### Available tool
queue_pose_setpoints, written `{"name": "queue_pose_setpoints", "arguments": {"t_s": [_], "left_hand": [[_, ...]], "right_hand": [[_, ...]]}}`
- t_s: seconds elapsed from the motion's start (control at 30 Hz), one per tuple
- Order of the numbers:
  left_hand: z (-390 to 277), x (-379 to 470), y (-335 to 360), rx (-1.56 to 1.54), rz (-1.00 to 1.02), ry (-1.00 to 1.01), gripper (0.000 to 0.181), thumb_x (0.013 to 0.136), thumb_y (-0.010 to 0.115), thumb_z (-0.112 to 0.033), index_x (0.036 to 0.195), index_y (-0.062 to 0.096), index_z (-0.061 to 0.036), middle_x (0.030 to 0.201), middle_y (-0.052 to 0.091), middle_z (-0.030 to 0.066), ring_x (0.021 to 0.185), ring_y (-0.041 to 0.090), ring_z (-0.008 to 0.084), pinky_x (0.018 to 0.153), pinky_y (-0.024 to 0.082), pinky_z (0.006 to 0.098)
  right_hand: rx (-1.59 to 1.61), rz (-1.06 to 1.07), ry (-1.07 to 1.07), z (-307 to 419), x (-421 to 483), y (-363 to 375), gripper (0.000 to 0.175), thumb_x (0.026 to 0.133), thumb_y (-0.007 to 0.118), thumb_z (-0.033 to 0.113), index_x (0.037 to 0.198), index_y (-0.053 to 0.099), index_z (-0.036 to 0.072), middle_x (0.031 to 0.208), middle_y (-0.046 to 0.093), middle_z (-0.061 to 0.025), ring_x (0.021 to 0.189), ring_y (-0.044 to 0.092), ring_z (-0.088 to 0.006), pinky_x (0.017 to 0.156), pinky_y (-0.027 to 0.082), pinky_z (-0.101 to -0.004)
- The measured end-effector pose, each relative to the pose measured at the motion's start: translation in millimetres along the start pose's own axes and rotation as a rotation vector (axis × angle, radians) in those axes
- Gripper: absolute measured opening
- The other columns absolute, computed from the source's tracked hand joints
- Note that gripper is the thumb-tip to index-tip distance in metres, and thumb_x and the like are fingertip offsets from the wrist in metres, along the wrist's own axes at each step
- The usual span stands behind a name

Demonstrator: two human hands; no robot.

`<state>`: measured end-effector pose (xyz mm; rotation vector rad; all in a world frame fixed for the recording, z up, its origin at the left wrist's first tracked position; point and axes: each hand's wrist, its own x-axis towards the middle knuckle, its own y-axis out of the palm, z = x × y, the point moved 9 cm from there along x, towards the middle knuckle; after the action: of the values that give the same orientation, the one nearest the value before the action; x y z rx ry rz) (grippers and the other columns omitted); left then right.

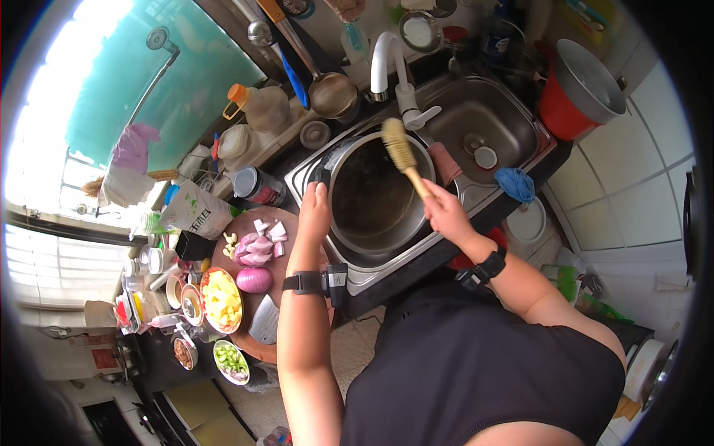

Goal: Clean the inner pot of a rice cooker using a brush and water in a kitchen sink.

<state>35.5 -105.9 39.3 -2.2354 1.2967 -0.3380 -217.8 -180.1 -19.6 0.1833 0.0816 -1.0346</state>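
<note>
A large metal pot (pixel 341 234) with a dark, wet inside sits in the left basin of the steel sink. My left hand (pixel 316 209) grips the black pot handle (pixel 319 175) at the rim. In my right hand (pixel 448 209) is a wooden-handled scrub brush (pixel 400 146), raised over the pot's right side, its bristle head slightly blurred. Above the pot's far edge stands a white faucet (pixel 405 99), and no stream of water shows from its spout. A reddish cloth (pixel 444 163) lies on the divider between the basins, right of the pot.
At left, a round cutting board (pixel 254 223) bears cut onion, garlic, a whole purple onion (pixel 254 280) and a cleaver (pixel 264 319). Bowls of yellow chunks (pixel 222 301) and chopped greens (pixel 231 362) stand nearby. The right basin (pixel 482 120), blue scrubber (pixel 514 184) and red bucket (pixel 563 114) are at right.
</note>
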Motion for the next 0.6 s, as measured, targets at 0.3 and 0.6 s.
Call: {"name": "queue_pose_setpoints", "arguments": {"t_s": [0.3, 0.6], "left_hand": [[8, 3, -7, 0.002, -0.096, 0.045, 0.036, 0.092, 0.034, -0.029, 0.102, 0.048, 0.002, 0.094, 0.055, 0.0207, 0.089, 0.052, 0.0329, 0.079, 0.039, 0.0358], [29, 11, 4, 0.022, 0.049, -0.048, 0.045, 0.092, 0.034, -0.035, 0.116, 0.044, 0.002, 0.107, 0.054, 0.0211, 0.102, 0.05, 0.0323, 0.087, 0.037, 0.0344]], "right_hand": [[-0.251, 0.123, 0.127, -45, -41, -25, 0.043, 0.083, 0.049, 0.012, 0.125, 0.041, 0.006, 0.065, 0.053, -0.0054, 0.056, 0.056, -0.0157, 0.052, 0.045, -0.0282], [-1.167, 0.071, -0.285, -25, 43, 18, 0.032, 0.072, 0.05, 0.003, 0.104, 0.052, 0.004, 0.087, 0.055, -0.0166, 0.075, 0.059, -0.0356, 0.063, 0.048, -0.0434]]}}
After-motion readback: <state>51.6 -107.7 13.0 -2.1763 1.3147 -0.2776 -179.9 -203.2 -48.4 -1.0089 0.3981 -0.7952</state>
